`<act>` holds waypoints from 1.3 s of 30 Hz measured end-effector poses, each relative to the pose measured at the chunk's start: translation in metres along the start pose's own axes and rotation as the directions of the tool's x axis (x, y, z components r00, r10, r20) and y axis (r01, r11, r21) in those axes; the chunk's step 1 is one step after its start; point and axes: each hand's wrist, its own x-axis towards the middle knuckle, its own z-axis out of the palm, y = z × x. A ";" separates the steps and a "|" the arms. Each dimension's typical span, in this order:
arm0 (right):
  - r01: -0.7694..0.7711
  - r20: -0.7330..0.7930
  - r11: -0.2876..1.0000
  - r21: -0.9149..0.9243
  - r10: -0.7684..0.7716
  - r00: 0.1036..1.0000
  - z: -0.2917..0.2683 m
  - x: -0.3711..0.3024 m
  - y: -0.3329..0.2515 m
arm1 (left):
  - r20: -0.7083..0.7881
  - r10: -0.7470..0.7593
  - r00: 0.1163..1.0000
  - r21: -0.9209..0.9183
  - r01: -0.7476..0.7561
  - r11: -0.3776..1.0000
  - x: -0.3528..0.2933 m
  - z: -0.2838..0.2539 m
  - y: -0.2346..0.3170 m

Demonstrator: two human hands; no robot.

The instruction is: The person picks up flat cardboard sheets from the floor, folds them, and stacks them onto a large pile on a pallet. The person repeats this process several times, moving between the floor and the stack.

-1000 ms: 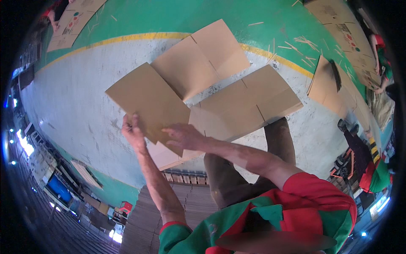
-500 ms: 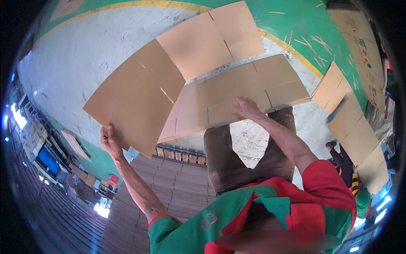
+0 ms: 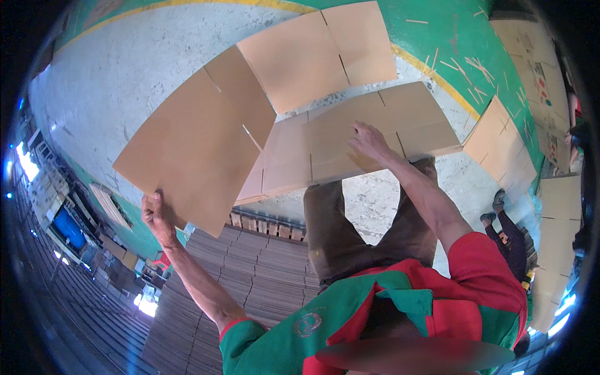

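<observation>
My left hand (image 3: 157, 219) grips the near left edge of a brown cardboard sheet (image 3: 181, 144), thumb on top and fingers underneath. Slots are cut into this sheet, and its right side overlaps a stack of slotted cardboard sheets (image 3: 350, 128) in front of my knees. Over the stack is my right hand (image 3: 370, 140), its fingers partly curled and nothing visible in them. Whether its fingertips touch the top sheet I cannot tell. Beyond the stack, another slotted cardboard sheet (image 3: 294, 59) lies on the floor.
Bundled flat cardboard (image 3: 250, 275) is piled at my left, beside a wooden pallet edge (image 3: 265, 226). Thin cardboard strips (image 3: 478, 69) litter the green floor. More cardboard sheets (image 3: 500, 140) lie at the right, near another person's legs (image 3: 509, 240).
My left hand has drawn the held sheet slightly left and nearer. My right hand has shifted a little to the right and its fingers have curled more. The person at the right has moved.
</observation>
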 end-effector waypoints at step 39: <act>0.828 0.323 0.464 -0.316 -0.768 0.553 -0.047 0.032 -0.092 | -0.556 -0.366 0.746 0.220 0.557 0.801 -0.068 -0.127 -0.221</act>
